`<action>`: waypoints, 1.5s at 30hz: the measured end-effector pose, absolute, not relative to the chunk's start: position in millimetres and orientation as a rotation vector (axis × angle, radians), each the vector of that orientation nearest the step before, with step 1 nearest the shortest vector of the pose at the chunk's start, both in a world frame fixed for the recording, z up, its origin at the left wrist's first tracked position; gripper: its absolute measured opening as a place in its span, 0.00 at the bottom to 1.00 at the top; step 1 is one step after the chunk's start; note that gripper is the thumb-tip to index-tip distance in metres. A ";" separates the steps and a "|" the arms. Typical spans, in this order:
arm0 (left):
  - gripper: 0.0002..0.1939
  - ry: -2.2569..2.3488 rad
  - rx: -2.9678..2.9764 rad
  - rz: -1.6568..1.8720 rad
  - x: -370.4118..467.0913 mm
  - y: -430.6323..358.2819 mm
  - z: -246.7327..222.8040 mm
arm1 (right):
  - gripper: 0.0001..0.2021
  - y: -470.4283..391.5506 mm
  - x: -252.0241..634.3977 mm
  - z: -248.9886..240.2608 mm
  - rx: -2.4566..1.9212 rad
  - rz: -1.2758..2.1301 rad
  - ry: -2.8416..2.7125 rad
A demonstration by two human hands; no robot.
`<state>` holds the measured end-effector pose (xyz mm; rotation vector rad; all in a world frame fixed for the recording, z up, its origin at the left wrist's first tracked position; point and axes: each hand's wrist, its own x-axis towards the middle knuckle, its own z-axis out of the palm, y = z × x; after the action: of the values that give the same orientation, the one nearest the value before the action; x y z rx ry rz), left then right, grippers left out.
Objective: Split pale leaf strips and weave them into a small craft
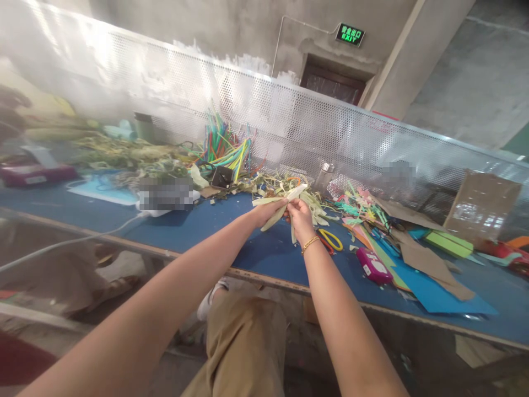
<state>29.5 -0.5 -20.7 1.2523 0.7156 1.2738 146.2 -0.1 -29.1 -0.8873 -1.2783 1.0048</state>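
Two forearms [177,292] reach forward, left hand [269,213] and right hand [301,219] pinching at least three pale strips [273,220] between their fingers [295,206].

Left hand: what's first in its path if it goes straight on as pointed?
Past the pale strips in its grip, the left hand would likely meet the right hand first, though their relative depth is hard to judge.
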 end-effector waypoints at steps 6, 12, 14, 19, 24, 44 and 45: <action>0.13 0.689 1.327 1.339 22.6 4.7 -21.2 | 0.17 -1.9 146.2 -28.0 -0.919 0.967 -1.225; 0.11 0.634 1.399 1.376 21.2 -3.5 -14.5 | 0.15 -2.4 146.9 -26.3 -0.900 0.975 -1.231; 0.10 0.653 1.392 1.387 21.6 -4.4 -14.5 | 0.14 -3.1 146.9 -25.6 -0.903 0.970 -1.236; 0.09 0.667 1.408 1.403 21.3 0.8 -18.3 | 0.13 -7.1 145.2 -22.9 -0.926 0.970 -1.238; 0.09 0.708 1.417 1.443 20.9 6.0 -21.4 | 0.14 -7.9 144.1 -23.4 -0.940 0.991 -1.192; 0.13 0.748 1.413 1.354 25.6 10.4 -27.7 | 0.09 -8.6 144.5 -23.0 -0.951 1.015 -1.234; 0.13 0.755 1.446 1.386 24.5 12.0 -27.7 | 0.10 -8.4 144.4 -23.2 -0.957 1.011 -1.239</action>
<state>24.5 12.0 -27.7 1.4459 0.7549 1.3857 144.4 -8.4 -23.2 -0.9568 -1.2393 1.0111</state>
